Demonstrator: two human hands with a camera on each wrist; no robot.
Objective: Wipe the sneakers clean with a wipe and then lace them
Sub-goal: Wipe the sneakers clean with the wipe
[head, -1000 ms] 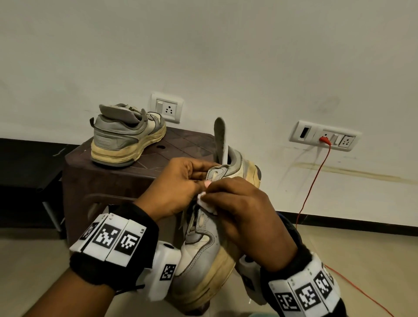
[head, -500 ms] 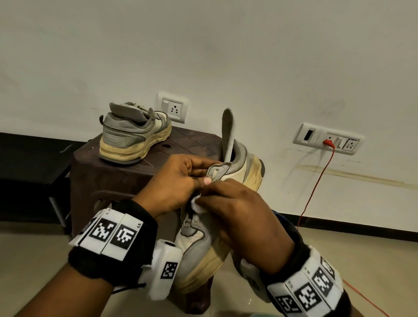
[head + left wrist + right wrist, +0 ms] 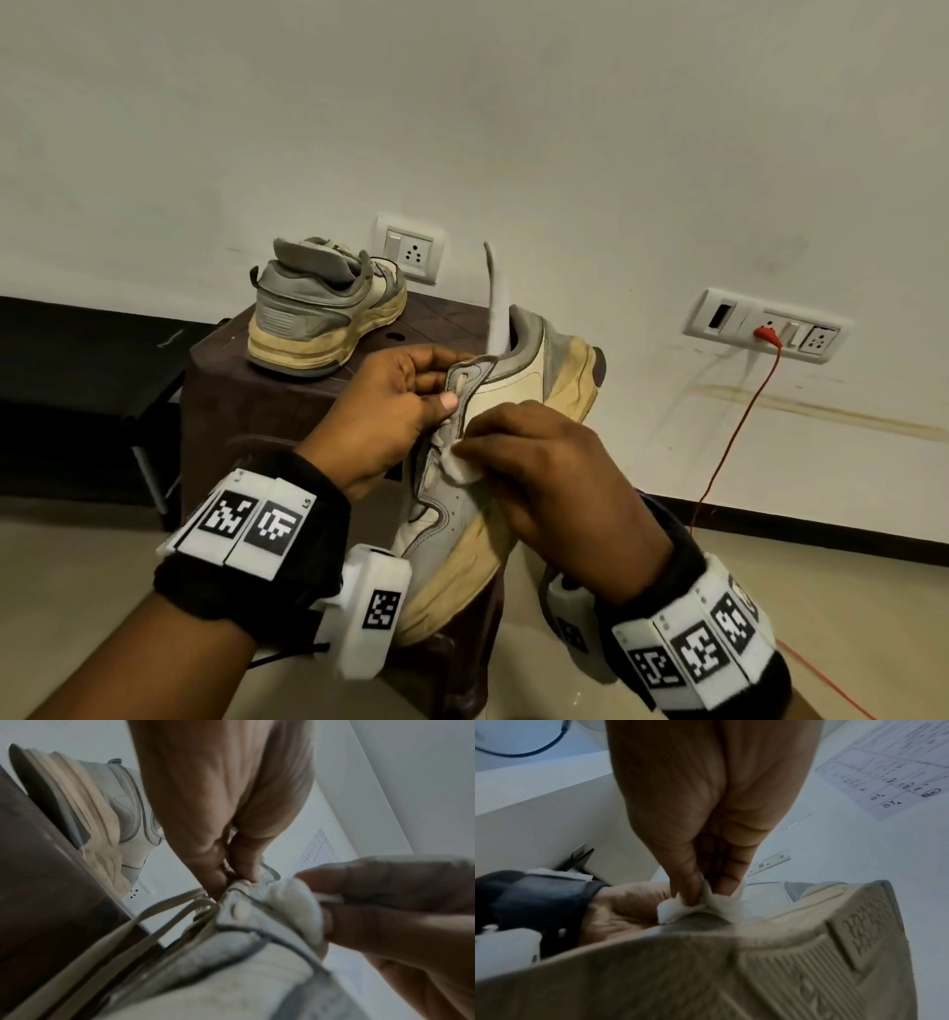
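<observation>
A grey and cream sneaker (image 3: 518,390) is held up on its side, heel away from me, over the near edge of a brown stool (image 3: 287,401). My left hand (image 3: 405,406) pinches its eyelet flap near the top eyelet (image 3: 240,909). My right hand (image 3: 534,462) pinches a small white wipe (image 3: 459,465) and presses it on the grey panel beside the eyelets; the wipe (image 3: 680,907) bunches under the thumb, and it also shows in the left wrist view (image 3: 293,904). Loose laces (image 3: 164,914) hang from the shoe. The second sneaker (image 3: 323,308) stands on the stool's far side.
Behind the stool is a white wall with a socket plate (image 3: 411,252). To the right a switch panel (image 3: 765,329) has a red cable (image 3: 739,426) running down to the tiled floor. A dark piece of furniture (image 3: 77,390) stands on the left.
The right hand has slid the wipe a little down the shoe's side panel, away from the top eyelet. The left hand keeps the same pinch. My head view has shifted slightly.
</observation>
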